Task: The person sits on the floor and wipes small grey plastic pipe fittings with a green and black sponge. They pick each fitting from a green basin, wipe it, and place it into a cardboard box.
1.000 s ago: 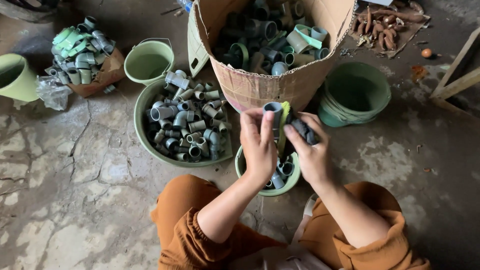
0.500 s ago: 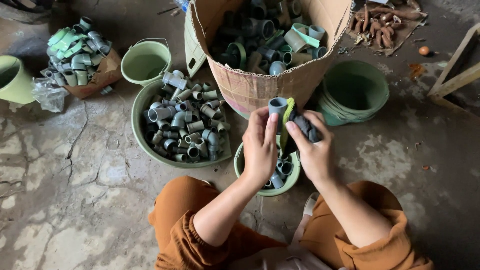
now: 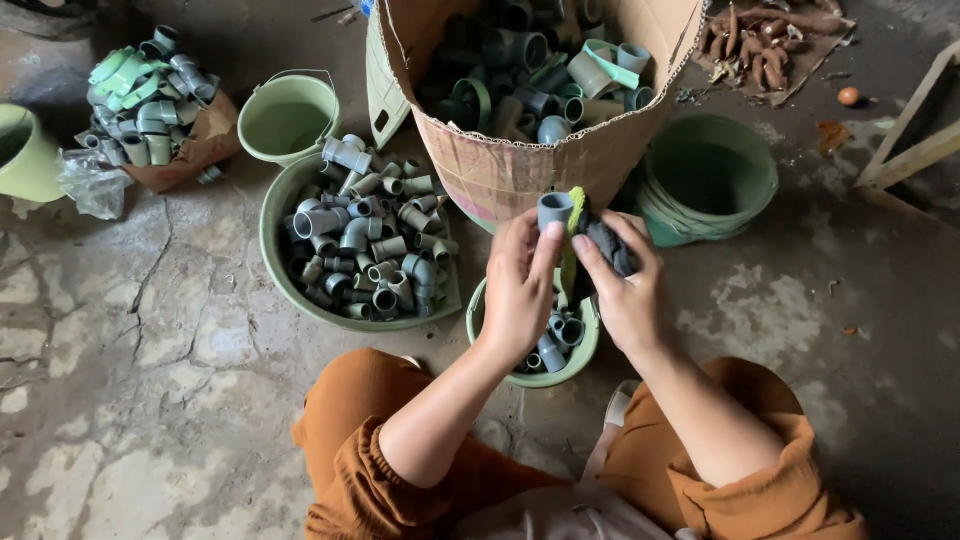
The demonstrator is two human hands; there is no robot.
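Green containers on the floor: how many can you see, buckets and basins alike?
5: a bucket at the left edge, a bucket by the box, the wide basin of fittings, a small bowl under the hands, stacked basins at right.

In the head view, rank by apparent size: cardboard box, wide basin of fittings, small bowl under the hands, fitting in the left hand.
1. cardboard box
2. wide basin
3. small bowl, partly hidden
4. grey fitting in the left hand

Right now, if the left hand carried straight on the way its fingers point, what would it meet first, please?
Probably the large cardboard box of grey pipe fittings, just beyond the grey plastic pipe fitting that the left hand holds; depth is unclear.
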